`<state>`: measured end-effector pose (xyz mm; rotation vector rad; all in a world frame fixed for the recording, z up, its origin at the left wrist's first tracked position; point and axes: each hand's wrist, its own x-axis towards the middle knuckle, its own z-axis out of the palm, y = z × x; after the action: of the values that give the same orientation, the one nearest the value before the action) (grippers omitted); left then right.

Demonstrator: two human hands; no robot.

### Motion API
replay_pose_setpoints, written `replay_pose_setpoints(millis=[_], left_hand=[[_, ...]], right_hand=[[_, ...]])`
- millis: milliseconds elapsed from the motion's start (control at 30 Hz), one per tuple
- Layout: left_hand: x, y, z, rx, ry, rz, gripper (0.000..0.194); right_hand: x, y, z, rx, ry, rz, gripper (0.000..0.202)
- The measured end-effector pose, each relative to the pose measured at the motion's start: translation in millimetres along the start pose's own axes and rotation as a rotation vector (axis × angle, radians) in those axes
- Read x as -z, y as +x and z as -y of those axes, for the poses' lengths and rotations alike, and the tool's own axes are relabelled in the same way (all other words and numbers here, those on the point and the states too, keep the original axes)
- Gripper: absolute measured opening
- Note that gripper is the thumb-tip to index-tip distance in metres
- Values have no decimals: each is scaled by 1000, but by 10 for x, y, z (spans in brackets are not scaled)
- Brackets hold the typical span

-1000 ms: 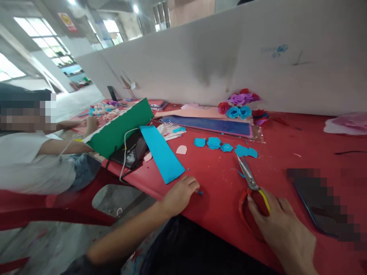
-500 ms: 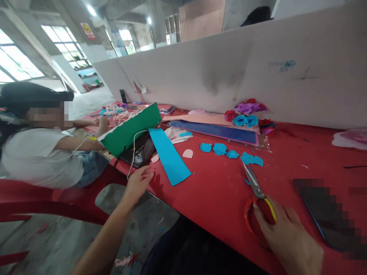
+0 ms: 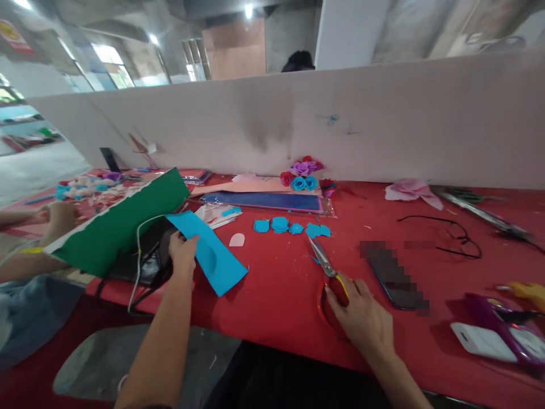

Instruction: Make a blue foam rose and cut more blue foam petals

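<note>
My left hand (image 3: pixel 184 253) is at the left edge of a long bright blue crepe paper strip (image 3: pixel 217 264), fingers curled and thumb over the edge. The strip bulges slightly beside the thumb. My right hand (image 3: pixel 360 309) holds scissors (image 3: pixel 327 266) with red and yellow handles, resting low over the table. Their blades point away from me, slightly apart. Beyond the tips several small cut blue paper pieces (image 3: pixel 280 225) lie in a row. A pale pink paper petal (image 3: pixel 237 240) is on the table between the hands.
Left are a green board (image 3: pixel 128 227), a black bag (image 3: pixel 151 264) with a white cable, and a co-worker's arm (image 3: pixel 21 264). Behind are wrapped blue paper (image 3: pixel 264 200) and paper flowers (image 3: pixel 302 173). To the right lie a phone (image 3: pixel 394 278), glasses (image 3: pixel 462 238) and a purple device (image 3: pixel 506 329).
The view has turned right. My left hand has moved forward from the table's edge onto the blue strip's left edge. My right hand still holds the scissors.
</note>
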<state>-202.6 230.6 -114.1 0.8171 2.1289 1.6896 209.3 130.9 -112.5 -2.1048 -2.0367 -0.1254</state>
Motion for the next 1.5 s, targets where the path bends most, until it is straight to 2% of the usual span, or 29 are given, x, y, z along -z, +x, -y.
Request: replay_pose_setpoints(millis=[100,167,267,433,567,667,767,833,867,933,1000,1067,1133,1233,1300,1367,1400,1500], left_hand=[[-24,-35,-126,52,-230,63,34],[-16,-29,-240,84,-362,141,34],[-21,26,-419,116,-411,291,36],[-116,88,-594,158,-453,437,39],[-210,-15,-586,188,-542,440,34],[-221,-157,-569,177,-611,412,29],[-159,-296,-565,203,-624,388,29],[-104,-385,-562,236,-604,391,30],[-82,-432,-561,251,-597,400,32],[-65,-542,-572,277,-598,433,36],[-87,-664,-611,292,-613,479,41],[-142,-769,-678,280,-628,508,43],[-214,-812,-750,235,-649,537,42],[-329,-711,-772,111,-617,628,36],[-403,-564,-687,-32,-407,675,30],[-466,-423,-538,-196,-7,618,15],[-492,-372,-458,-207,70,599,10],[-541,-322,-280,-229,170,566,18]], right_hand=[[-10,-4,-5,-11,8,2,40],[-18,4,-9,-16,16,10,40],[-36,23,-21,-16,22,6,41],[-54,26,-38,9,29,-45,41],[-37,2,-36,18,38,-41,39],[23,-4,-14,-6,47,-90,40],[139,47,104,55,223,-148,41],[226,117,285,156,524,-43,41],[260,157,408,195,694,80,42],[291,238,703,176,1016,348,52],[266,316,1009,176,1194,578,66],[200,397,1258,197,1281,642,71],[127,493,1399,203,1388,589,59],[50,675,1386,119,1582,466,48],[15,810,1278,-8,1652,365,50],[-25,932,1157,-132,1657,263,51],[-49,980,1109,-166,1658,230,52],[-127,1046,1039,-206,1651,192,54]])
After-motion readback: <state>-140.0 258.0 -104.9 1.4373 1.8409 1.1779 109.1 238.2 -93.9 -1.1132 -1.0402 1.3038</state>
